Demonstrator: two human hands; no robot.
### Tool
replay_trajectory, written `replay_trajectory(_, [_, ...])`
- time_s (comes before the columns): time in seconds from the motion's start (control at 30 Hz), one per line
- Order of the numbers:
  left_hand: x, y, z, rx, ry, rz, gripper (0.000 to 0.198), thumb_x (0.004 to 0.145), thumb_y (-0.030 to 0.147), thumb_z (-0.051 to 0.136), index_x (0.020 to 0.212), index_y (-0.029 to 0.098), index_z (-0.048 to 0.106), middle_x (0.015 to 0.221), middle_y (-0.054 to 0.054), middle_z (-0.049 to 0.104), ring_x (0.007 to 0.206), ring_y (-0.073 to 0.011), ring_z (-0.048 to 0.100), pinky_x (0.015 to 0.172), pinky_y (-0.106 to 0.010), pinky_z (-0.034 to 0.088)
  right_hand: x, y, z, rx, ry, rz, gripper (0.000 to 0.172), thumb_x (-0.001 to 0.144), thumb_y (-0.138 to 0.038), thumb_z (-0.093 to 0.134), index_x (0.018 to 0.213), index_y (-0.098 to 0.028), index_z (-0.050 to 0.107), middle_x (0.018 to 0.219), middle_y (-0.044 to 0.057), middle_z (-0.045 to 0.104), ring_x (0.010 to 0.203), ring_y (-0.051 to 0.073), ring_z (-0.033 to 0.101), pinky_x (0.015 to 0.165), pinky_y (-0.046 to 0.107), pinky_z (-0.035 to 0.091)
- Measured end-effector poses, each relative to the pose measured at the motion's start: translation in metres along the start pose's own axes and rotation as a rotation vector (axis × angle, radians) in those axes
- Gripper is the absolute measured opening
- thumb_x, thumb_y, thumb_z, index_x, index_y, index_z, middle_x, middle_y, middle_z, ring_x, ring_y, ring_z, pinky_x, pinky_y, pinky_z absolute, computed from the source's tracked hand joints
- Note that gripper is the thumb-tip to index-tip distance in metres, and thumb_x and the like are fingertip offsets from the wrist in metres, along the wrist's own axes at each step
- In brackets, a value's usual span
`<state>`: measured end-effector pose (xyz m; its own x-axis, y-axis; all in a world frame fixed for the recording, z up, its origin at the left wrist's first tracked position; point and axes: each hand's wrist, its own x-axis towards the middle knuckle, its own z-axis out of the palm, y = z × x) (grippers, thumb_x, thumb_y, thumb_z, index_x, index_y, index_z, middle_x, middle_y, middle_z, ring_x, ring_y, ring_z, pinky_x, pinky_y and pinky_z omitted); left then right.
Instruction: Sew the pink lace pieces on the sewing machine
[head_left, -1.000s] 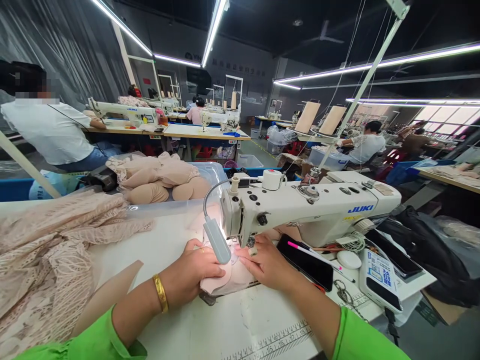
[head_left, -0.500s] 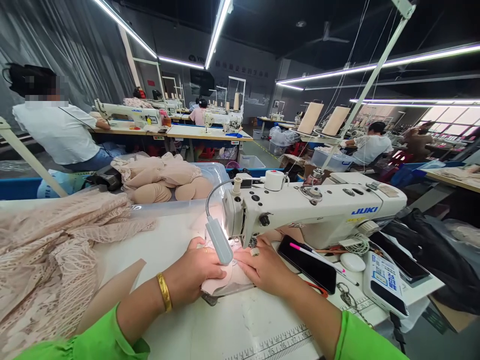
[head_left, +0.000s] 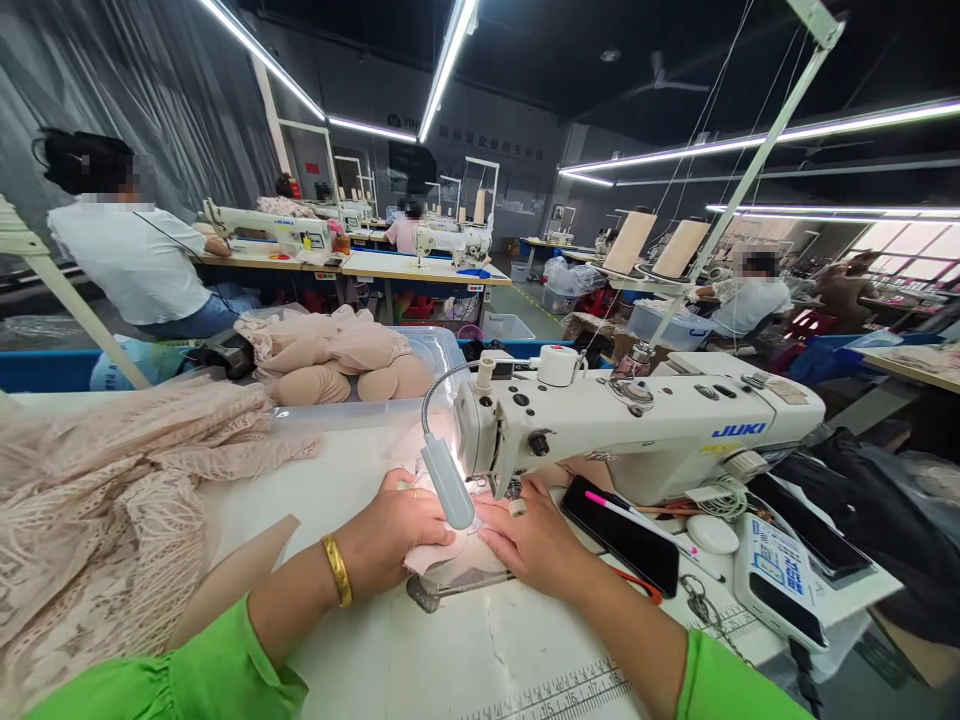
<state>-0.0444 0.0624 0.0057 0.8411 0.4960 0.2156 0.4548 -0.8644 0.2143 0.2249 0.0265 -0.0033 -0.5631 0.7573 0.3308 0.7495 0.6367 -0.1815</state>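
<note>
A pale pink fabric piece (head_left: 433, 556) lies under the needle end of the white sewing machine (head_left: 637, 420). My left hand (head_left: 394, 535) is closed on its left side, thumb on top and fingertips partly hidden by the grey lamp head (head_left: 448, 487). On the right side of the cloth, my right hand (head_left: 536, 540) rests with its fingers stretched out flat, some of them behind the presser area. The needle itself is hidden by the lamp and machine head. Below the cloth, the edge of a metal plate (head_left: 472, 583) shows.
Beige lace fabric (head_left: 112, 500) heaps at the left. Behind stands a clear bin (head_left: 442, 350) with beige cups (head_left: 311, 385). A phone (head_left: 622, 535), a pen (head_left: 637, 520), keys (head_left: 699, 598) and a white device (head_left: 780, 580) lie at right. Co-workers sit beyond, one in white (head_left: 135, 260).
The whole view has shifted slightly, so things appear a little further right. The left part of the pink fabric has drawn back toward the machine, baring more of the metal plate's corner.
</note>
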Motion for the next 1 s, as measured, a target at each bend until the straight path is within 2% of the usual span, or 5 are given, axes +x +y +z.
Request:
replay_trajectory(0.23, [0.0029,-0.0014,-0.0024,-0.027,0.005,-0.010,0.018,0.077,0.014,0.066,0.089,0.027,0.067,0.102,0.004,0.076,0.096,-0.0210,0.068,0.106,-0.041,0.027,-0.0024,0.0026,-0.0004,0.033,-0.009,0.003,0.022,0.101,-0.030,0.062,0.121,-0.027,0.072,0.111,0.008,0.077,0.108,0.034,0.054,0.096,0.049,0.042])
replay_trajectory(0.37, [0.0038,-0.0010,-0.0047,-0.033,-0.001,-0.020,0.014,0.077,0.012,0.062,0.083,0.025,0.063,0.089,0.005,0.072,0.088,-0.0195,0.067,0.101,-0.041,0.025,-0.0001,0.0025,-0.0002,0.031,-0.014,0.005,0.023,0.102,-0.030,0.061,0.122,-0.027,0.071,0.116,0.008,0.077,0.110,0.034,0.055,0.097,0.049,0.042])
replay_trajectory(0.5, [0.0037,0.0004,-0.0026,-0.024,0.015,-0.017,0.016,0.078,0.011,0.062,0.085,0.026,0.065,0.098,0.004,0.076,0.094,-0.0209,0.068,0.104,-0.041,0.026,0.0013,0.0022,-0.0010,0.032,-0.020,0.006,0.022,0.101,-0.029,0.061,0.121,-0.026,0.071,0.122,0.007,0.076,0.110,0.034,0.055,0.096,0.049,0.043])
replay_trajectory(0.63, [0.0028,0.0012,0.0002,0.015,0.005,-0.039,0.016,0.075,0.013,0.065,0.085,0.026,0.066,0.095,0.003,0.076,0.096,-0.0233,0.067,0.105,-0.041,0.028,-0.0005,0.0025,-0.0021,0.029,-0.027,-0.002,0.022,0.102,-0.029,0.061,0.122,-0.026,0.070,0.117,0.008,0.076,0.108,0.034,0.056,0.095,0.048,0.044])
replay_trajectory(1.0, [0.0037,-0.0016,0.0035,0.020,0.022,-0.018,0.015,0.072,0.010,0.064,0.080,0.023,0.062,0.087,0.004,0.073,0.088,-0.0205,0.066,0.101,-0.040,0.029,-0.0047,0.0105,0.0006,0.089,0.131,0.007,0.015,0.103,-0.025,0.057,0.108,-0.018,0.069,0.103,0.013,0.071,0.103,0.032,0.062,0.092,0.048,0.054])
